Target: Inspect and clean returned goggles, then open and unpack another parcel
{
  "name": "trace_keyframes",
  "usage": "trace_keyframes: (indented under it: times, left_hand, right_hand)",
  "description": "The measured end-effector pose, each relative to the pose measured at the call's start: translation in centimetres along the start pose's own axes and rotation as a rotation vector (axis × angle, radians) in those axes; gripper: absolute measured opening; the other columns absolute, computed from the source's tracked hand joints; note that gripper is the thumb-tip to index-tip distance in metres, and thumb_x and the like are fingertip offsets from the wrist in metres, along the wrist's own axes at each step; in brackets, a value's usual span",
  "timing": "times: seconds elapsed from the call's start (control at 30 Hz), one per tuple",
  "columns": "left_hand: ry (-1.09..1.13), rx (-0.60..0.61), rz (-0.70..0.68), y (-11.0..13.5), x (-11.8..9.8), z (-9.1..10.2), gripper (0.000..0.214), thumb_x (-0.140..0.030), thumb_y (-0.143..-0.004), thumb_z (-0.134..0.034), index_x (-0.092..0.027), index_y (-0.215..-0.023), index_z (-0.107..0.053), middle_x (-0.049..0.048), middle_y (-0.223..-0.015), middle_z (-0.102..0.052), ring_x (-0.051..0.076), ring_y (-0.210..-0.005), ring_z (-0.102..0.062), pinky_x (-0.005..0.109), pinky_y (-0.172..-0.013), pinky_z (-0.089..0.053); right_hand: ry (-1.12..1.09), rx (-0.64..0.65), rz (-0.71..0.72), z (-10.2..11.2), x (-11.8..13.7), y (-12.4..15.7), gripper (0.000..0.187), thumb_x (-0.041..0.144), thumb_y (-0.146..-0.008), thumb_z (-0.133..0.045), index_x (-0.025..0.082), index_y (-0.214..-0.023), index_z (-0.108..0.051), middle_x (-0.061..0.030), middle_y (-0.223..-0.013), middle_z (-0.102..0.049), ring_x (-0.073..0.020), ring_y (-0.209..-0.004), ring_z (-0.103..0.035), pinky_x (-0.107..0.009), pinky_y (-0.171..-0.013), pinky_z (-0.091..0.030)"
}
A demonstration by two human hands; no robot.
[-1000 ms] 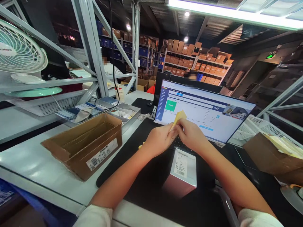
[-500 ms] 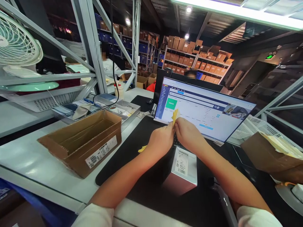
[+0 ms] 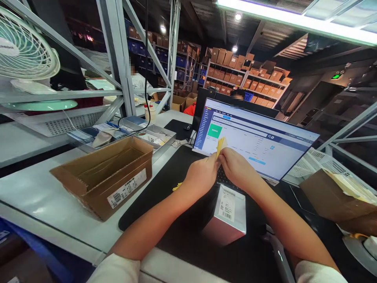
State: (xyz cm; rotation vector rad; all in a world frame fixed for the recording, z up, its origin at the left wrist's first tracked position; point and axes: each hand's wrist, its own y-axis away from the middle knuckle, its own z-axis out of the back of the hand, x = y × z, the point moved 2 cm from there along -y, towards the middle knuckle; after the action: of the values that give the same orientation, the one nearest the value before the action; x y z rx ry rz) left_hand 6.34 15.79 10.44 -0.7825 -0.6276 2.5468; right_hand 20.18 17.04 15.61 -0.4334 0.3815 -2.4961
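Note:
Held up before the monitor is a thin yellow piece, like folded paper or a label [image 3: 220, 145]. My left hand [image 3: 202, 173] pinches its lower end, fingers closed. Right beside it, my right hand [image 3: 235, 164] also has its fingers closed at the same end, thumb against the other hand. Most of the yellow piece's lower part is hidden by my fingers. Below my hands a white box [image 3: 240, 210] with a printed label stands on the black desk mat [image 3: 165, 208]. Another bit of yellow [image 3: 177, 186] shows behind my left wrist.
An open cardboard box [image 3: 118, 186] sits on the left. Behind it are metal trays [image 3: 165, 146] of small items. The lit monitor [image 3: 250, 135] stands ahead. At right is a carton of papers [image 3: 332, 196]; a handheld device [image 3: 278, 251] lies near my right forearm.
The view has shifted slightly, so most things appear a little lower and to the right. Both hands keep their grip on the yellow piece, which stands a little straighter.

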Motion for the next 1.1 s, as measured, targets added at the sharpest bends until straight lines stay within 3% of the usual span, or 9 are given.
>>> trace_keyframes:
  times: [0.4, 0.6, 0.83, 1.1]
  left_hand:
    - [-0.214, 0.069, 0.119, 0.1, -0.5, -0.6, 0.043, -0.021, -0.103, -0.038, -0.007, -0.142, -0.052, 0.0142, -0.102, -0.077, 0.025, -0.089, -0.075, 0.035, -0.076, -0.056]
    - [-0.177, 0.078, 0.127, -0.1, -0.2, -0.2, 0.043, -0.022, -0.104, -0.036, -0.009, -0.142, -0.052, 0.0146, -0.107, -0.076, 0.026, -0.094, -0.075, 0.036, -0.076, -0.056]
    - [-0.118, 0.01, 0.108, -0.2, 0.2, 0.1, 0.041, -0.026, -0.105, -0.034, -0.012, -0.137, -0.055, 0.013, -0.106, -0.076, 0.026, -0.094, -0.074, 0.036, -0.077, -0.056]
    - [-0.155, 0.03, 0.134, -0.1, 0.3, -0.3, 0.041, -0.022, -0.104, -0.037, -0.011, -0.14, -0.053, 0.0131, -0.107, -0.076, 0.026, -0.094, -0.074, 0.036, -0.076, -0.056]
  right_hand:
    - [-0.082, -0.028, -0.127, -1.6, 0.4, -0.9, 0.021, 0.025, -0.102, -0.033, 0.025, -0.081, -0.037, -0.0028, -0.079, -0.055, -0.0191, -0.069, -0.05, -0.032, -0.063, -0.034]
    - [-0.076, -0.056, -0.085, -1.8, 0.1, -1.1, 0.02, 0.023, -0.1, -0.034, 0.025, -0.081, -0.035, -0.0023, -0.077, -0.054, -0.0186, -0.067, -0.049, -0.031, -0.062, -0.035]
    - [-0.149, -0.071, -0.087, -1.1, 0.2, -1.2, 0.02, 0.026, -0.101, -0.038, 0.023, -0.083, -0.048, -0.004, -0.081, -0.063, -0.0192, -0.072, -0.056, -0.031, -0.065, -0.039]
    - [-0.095, -0.099, -0.167, -1.7, 0.1, -1.2, 0.018, 0.025, -0.099, -0.048, 0.021, -0.088, -0.061, -0.0055, -0.087, -0.071, -0.0199, -0.076, -0.063, -0.03, -0.066, -0.04]
